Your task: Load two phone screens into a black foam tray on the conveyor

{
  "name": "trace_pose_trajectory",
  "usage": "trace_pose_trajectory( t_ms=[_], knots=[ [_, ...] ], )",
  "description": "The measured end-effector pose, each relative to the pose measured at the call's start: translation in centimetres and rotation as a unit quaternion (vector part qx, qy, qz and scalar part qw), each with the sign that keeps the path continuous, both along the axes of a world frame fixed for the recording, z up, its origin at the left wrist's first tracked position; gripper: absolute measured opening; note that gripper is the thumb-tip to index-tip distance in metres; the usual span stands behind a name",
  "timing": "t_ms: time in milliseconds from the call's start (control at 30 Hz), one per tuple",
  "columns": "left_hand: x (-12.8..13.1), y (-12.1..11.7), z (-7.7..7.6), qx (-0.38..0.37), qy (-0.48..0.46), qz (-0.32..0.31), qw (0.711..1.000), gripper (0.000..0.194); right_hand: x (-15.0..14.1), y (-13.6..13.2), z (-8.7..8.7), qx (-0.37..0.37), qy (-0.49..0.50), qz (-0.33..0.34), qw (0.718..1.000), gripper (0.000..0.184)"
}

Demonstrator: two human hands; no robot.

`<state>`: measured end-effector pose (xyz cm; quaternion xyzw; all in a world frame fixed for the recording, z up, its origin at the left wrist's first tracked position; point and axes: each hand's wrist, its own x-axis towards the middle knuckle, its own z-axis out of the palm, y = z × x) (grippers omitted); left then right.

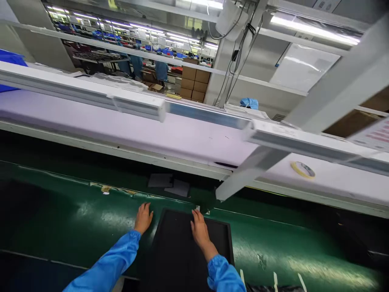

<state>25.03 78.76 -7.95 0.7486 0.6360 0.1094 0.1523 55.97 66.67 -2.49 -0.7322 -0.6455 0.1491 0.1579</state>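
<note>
While the right hand point(201, 233) hovered or rested, loosely open and empty, over the black tray point(173, 247), the left hand point(144, 219) curved empty beside it, near the green worktop's point(100, 227) far edge; handling seemed barely begun, lifting needing opposed rim grips.

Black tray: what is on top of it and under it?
The right hand is over the far part of the black tray. Green surface shows beside it; directly underneath is hidden.

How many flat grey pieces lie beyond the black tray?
2. The left grey piece is farther away; the right grey piece is nearer the black tray. Any underneath would be hidden.
</note>
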Motion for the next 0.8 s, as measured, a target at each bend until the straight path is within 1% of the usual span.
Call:
trace_pose_trajectory(
  t_ms=[67,133,200,267,300,367,400,433,467,500,533,567,600,633,667,700,733,767,800],
  knots=[
    [0.6,4.8,0.2,0.033,0.013,-0.045,0.998,0.053,-1.9,7.0,0.4,-0.055,-0.040,0.018,0.998,0.064],
    [1.7,9.2,-0.1,0.056,0.032,-0.088,0.994,0.065,-2.8,13.2,-0.2,-0.115,-0.084,0.014,0.990,0.074],
    [3.0,13.0,-0.8,0.067,0.054,-0.127,0.988,0.078,-3.2,17.8,-1.6,-0.169,-0.125,0.016,0.978,0.084],
    [4.2,15.7,-1.7,0.067,0.074,-0.160,0.982,0.085,-3.4,20.7,-3.3,-0.213,-0.159,0.037,0.963,0.092],
    [4.7,16.6,-2.1,0.065,0.082,-0.173,0.979,0.085,-3.5,21.5,-4.1,-0.232,-0.171,0.047,0.956,0.096],
    [5.4,17.7,-2.9,0.060,0.094,-0.193,0.975,0.083,-3.5,22.2,-5.2,-0.257,-0.177,0.056,0.948,0.100],
    [5.7,17.9,-3.1,0.060,0.098,-0.200,0.973,0.081,-3.3,22.2,-5.5,-0.254,-0.165,0.051,0.952,0.098],
    [5.9,17.9,-3.3,0.061,0.100,-0.206,0.972,0.079,-2.9,22.1,-5.5,-0.241,-0.145,0.033,0.959,0.092],
    [6.0,17.9,-3.4,0.063,0.100,-0.211,0.970,0.078,-2.4,21.9,-5.4,-0.223,-0.122,-0.010,0.967,0.083],
    [6.1,17.8,-3.3,0.068,0.098,-0.216,0.969,0.075,-1.7,21.7,-5.1,-0.205,-0.101,-0.074,0.971,0.073],
    [6.1,17.7,-3.2,0.073,0.094,-0.220,0.968,0.073,-0.9,21.5,-4.7,-0.192,-0.085,-0.147,0.966,0.064],
    [6.1,17.7,-3.1,0.079,0.089,-0.223,0.968,0.070,-0.1,21.4,-4.3,-0.188,-0.078,-0.219,0.954,0.060],
    [6.1,17.8,-2.9,0.084,0.083,-0.227,0.967,0.068,0.6,21.3,-4.0,-0.192,-0.078,-0.277,0.938,0.061],
    [6.1,17.9,-2.6,0.088,0.077,-0.233,0.966,0.066,1.0,21.2,-3.9,-0.201,-0.080,-0.315,0.924,0.065],
    [6.0,18.1,-2.3,0.091,0.070,-0.239,0.964,0.065,1.3,21.2,-3.9,-0.205,-0.086,-0.325,0.919,0.069],
    [6.0,18.3,-2.0,0.092,0.065,-0.247,0.962,0.064,1.2,21.2,-4.0,-0.203,-0.097,-0.308,0.924,0.070],
    [6.0,18.5,-1.7,0.092,0.060,-0.256,0.960,0.064,0.9,21.2,-4.4,-0.200,-0.112,-0.272,0.934,0.071],
    [5.9,18.6,-1.3,0.093,0.055,-0.266,0.958,0.064,0.4,21.4,-4.8,-0.202,-0.130,-0.222,0.945,0.075],
    [5.7,18.6,-0.9,0.095,0.052,-0.274,0.955,0.065,-0.2,21.5,-5.3,-0.212,-0.149,-0.166,0.952,0.083]
  ],
)
